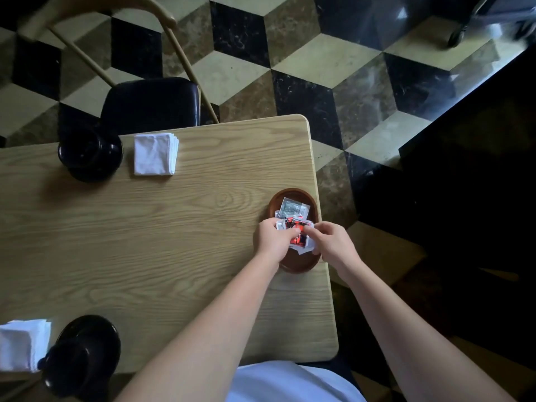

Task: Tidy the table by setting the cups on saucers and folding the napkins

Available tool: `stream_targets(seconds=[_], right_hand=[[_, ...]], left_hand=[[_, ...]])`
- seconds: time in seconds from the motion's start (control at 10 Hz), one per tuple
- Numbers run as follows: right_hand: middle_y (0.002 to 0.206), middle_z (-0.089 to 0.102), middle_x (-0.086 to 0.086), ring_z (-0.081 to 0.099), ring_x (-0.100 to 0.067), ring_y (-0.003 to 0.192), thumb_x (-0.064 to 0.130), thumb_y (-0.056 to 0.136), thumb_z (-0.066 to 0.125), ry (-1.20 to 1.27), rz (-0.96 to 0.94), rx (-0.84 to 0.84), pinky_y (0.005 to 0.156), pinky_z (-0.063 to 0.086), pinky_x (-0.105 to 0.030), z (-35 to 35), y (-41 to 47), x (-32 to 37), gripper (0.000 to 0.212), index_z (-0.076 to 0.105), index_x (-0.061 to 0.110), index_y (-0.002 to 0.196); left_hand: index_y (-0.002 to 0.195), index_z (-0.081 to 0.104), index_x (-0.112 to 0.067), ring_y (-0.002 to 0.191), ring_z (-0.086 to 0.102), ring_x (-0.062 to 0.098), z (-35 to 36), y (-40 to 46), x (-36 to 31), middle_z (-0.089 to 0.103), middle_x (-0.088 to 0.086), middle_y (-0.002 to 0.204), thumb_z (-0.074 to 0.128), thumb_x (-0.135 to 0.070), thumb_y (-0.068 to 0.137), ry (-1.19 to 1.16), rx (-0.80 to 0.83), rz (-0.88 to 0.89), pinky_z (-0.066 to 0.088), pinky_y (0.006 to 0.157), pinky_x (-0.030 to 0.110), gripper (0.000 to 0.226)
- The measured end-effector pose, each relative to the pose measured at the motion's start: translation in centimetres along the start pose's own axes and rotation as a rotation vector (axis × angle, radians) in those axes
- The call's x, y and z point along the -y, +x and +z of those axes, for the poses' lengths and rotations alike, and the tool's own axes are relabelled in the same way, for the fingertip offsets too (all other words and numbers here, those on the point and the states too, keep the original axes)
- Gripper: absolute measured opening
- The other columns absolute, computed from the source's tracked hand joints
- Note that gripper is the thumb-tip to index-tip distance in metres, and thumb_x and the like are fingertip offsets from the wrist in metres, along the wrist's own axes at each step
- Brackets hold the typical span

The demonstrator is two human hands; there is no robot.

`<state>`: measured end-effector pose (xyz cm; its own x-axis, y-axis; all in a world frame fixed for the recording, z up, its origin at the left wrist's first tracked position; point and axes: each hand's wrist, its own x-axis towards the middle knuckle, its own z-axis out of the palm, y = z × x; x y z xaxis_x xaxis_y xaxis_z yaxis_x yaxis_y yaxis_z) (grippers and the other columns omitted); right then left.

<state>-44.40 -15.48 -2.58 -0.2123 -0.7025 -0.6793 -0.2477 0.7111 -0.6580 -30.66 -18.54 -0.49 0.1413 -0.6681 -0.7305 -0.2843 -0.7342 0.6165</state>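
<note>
Both hands, left (274,237) and right (333,242), pinch packets (295,227) in the tray (293,264) at three o'clock; a tug could tip it overboard. Cups (90,153) and napkins (155,153) sit at nine and eleven.

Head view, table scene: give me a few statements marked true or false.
1. Both hands, left hand and right hand, are at the wooden tray. True.
2. The tray holds fruit. False: it holds sachets.
3. The far napkin lies folded beside the far cup. True.
4. The near cup is white. False: it is black.
5. The table is glass. False: it is light wood grain.
</note>
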Motion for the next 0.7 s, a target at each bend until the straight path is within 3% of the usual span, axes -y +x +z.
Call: stream_targets(seconds=[0.1, 0.2, 0.3, 0.4, 0.5, 0.6, 0.7], right_hand=[[0.078, 0.074, 0.001, 0.071, -0.01, 0.063, 0.031, 0.091, 0.069, -0.05, -0.044, -0.031, 0.052, 0.056, -0.026, 1.0, -0.5, -0.4, 0.014, 0.073, 0.018, 0.093], [0.086, 0.063, 0.005, 0.061, -0.016, 0.075, 0.033, 0.092, 0.065, -0.416, -0.233, -0.131, 0.062, 0.049, -0.034, 1.5, -0.8, -0.9, 0.012, 0.07, 0.022, 0.092], [0.094, 0.058, 0.003, 0.059, -0.018, 0.082, 0.032, 0.092, 0.066, -0.485, -0.273, -0.172, 0.07, 0.049, -0.034, 1.4, -0.9, -0.9, 0.016, 0.067, 0.021, 0.103], [0.103, 0.061, 0.0, 0.06, -0.019, 0.09, 0.032, 0.09, 0.067, -0.453, -0.264, -0.152, 0.08, 0.052, -0.037, 1.1, -1.0, -0.6, 0.026, 0.06, 0.019, 0.11], [0.107, 0.058, 0.0, 0.061, -0.02, 0.091, 0.038, 0.089, 0.065, -0.457, -0.257, -0.154, 0.082, 0.054, -0.04, 0.3, -1.9, -0.2, 0.029, 0.057, 0.021, 0.111], [0.11, 0.056, -0.002, 0.061, -0.019, 0.087, 0.042, 0.094, 0.057, -0.494, -0.271, -0.158, 0.075, 0.054, -0.037, 0.2, -3.3, -0.3, 0.028, 0.056, 0.021, 0.112], [0.118, 0.054, -0.004, 0.063, -0.023, 0.091, 0.04, 0.094, 0.055, -0.522, -0.29, -0.135, 0.076, 0.053, -0.037, 1.3, -5.4, -0.4, 0.032, 0.054, 0.019, 0.118]], left_hand=[[0.093, 0.073, -0.014, 0.089, 0.069, 0.024, 0.2, 0.1, 0.4, 0.075, 0.003, 0.093, 0.081, -0.019, 0.072, 0.249, -0.103, 0.04, 0.053, 0.076, 0.033, 0.024], [0.101, 0.06, -0.011, 0.098, 0.059, 0.024, 0.6, 0.2, 0.8, 0.065, 0.006, 0.108, 0.083, -0.019, 0.072, 0.401, -0.168, 0.091, 0.039, 0.076, 0.028, 0.038], [0.103, 0.052, -0.009, 0.108, 0.054, 0.03, 1.1, -0.4, 1.0, 0.054, 0.011, 0.118, 0.085, -0.018, 0.071, 0.474, -0.24, 0.14, 0.039, 0.086, 0.031, 0.046], [0.107, 0.048, -0.011, 0.111, 0.055, 0.033, 1.1, -1.1, 0.7, 0.049, 0.011, 0.121, 0.085, -0.03, 0.071, 0.577, -0.279, 0.157, 0.046, 0.088, 0.041, 0.055], [0.109, 0.053, -0.012, 0.113, 0.053, 0.032, 0.1, -2.5, 0.7, 0.049, 0.01, 0.12, 0.07, -0.044, 0.082, 0.628, -0.279, 0.204, 0.047, 0.091, 0.042, 0.046], [0.11, 0.062, -0.015, 0.116, 0.048, 0.03, -1.6, -4.2, 2.1, 0.054, 0.008, 0.117, 0.049, -0.045, 0.093, 0.827, -0.253, 0.388, 0.042, 0.094, 0.038, 0.037], [0.126, 0.054, -0.022, 0.121, 0.044, 0.028, -3.6, -6.0, 4.4, 0.053, 0.007, 0.127, 0.044, -0.044, 0.094, 1.004, -0.221, 0.487, 0.039, 0.1, 0.04, 0.04]])
